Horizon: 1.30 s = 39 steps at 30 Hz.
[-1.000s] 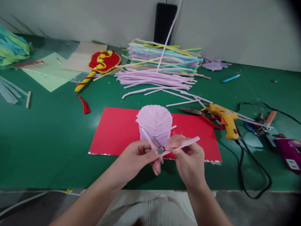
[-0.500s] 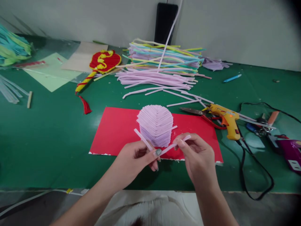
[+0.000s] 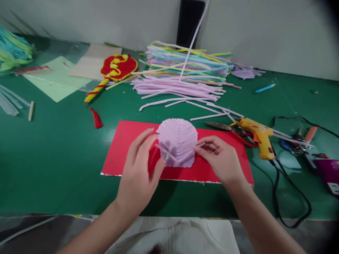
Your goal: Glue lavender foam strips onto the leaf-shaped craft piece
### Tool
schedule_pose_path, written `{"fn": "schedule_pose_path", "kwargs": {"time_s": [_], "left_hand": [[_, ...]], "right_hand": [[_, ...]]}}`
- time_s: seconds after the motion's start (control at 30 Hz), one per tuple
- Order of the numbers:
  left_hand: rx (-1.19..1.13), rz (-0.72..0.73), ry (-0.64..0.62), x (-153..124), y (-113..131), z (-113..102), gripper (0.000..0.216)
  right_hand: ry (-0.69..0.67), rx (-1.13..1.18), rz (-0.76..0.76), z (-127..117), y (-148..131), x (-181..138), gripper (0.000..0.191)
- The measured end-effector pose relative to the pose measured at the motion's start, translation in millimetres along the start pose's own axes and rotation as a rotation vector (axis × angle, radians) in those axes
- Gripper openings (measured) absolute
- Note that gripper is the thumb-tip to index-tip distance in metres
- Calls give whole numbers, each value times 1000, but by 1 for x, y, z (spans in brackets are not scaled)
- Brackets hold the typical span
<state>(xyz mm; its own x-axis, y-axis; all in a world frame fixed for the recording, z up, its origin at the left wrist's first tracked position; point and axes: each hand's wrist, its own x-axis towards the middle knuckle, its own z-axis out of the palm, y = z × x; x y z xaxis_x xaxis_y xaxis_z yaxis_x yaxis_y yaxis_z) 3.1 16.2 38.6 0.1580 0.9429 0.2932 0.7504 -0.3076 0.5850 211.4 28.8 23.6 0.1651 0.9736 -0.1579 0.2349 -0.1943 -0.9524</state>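
A rounded panel of pale lilac pipe cleaners, laid in a V-shaped pattern, lies on the red board. Over the panel's lower part is a pipe cleaner bent into a V. My right hand pinches the right arm of that V between thumb and fingers. To the left of the panel, my left hand is open, thumb and fingers spread around the panel's left side. Its thumb tip is close to the V's left arm; whether they touch I cannot tell.
Bundled pipe cleaners lie behind the board. Right of it are scissors, a yellow glue gun and its black cord. A red and yellow fan ornament lies at the back left. A phone leans on the wall.
The bent pipe cleaner has moved from in front of the panel onto its lower part. My left hand has let go of it and spread its fingers; my right hand still pinches it.
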Motion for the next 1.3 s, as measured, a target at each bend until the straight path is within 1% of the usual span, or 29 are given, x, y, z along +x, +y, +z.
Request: {"fn": "schedule_pose_path", "kwargs": {"time_s": [0.03, 0.13, 0.2, 0.3, 0.4, 0.6, 0.8, 1.03, 1.2, 1.3], "left_hand": [[32, 59, -23, -2, 0, 2, 44], [122, 213, -186, -6, -2, 9, 53], [190, 286, -283, -9, -4, 13, 56], [270, 351, -370, -12, -8, 16, 57], [310, 389, -418, -13, -12, 16, 57], [346, 391, -439, -14, -18, 16, 63], [344, 394, -443, -15, -19, 15, 63], [356, 352, -419, -15, -20, 18, 61], [377, 360, -427, -15, -20, 17, 66], [369, 359, -426, -15, -20, 17, 65]], "right_hand": [[9, -3, 1, 1, 1, 1, 23], [37, 3, 10, 3, 5, 3, 24], [46, 3, 21, 3, 6, 3, 25], [60, -21, 35, 4, 7, 3, 25], [81, -70, 13, 5, 9, 2, 24], [96, -193, -61, 5, 11, -3, 18], [116, -302, -112, 6, 9, -6, 13], [135, -378, -166, 7, 9, -6, 11], [149, -478, -283, 8, 9, -7, 8], [168, -538, -350, 7, 8, -7, 6]]}}
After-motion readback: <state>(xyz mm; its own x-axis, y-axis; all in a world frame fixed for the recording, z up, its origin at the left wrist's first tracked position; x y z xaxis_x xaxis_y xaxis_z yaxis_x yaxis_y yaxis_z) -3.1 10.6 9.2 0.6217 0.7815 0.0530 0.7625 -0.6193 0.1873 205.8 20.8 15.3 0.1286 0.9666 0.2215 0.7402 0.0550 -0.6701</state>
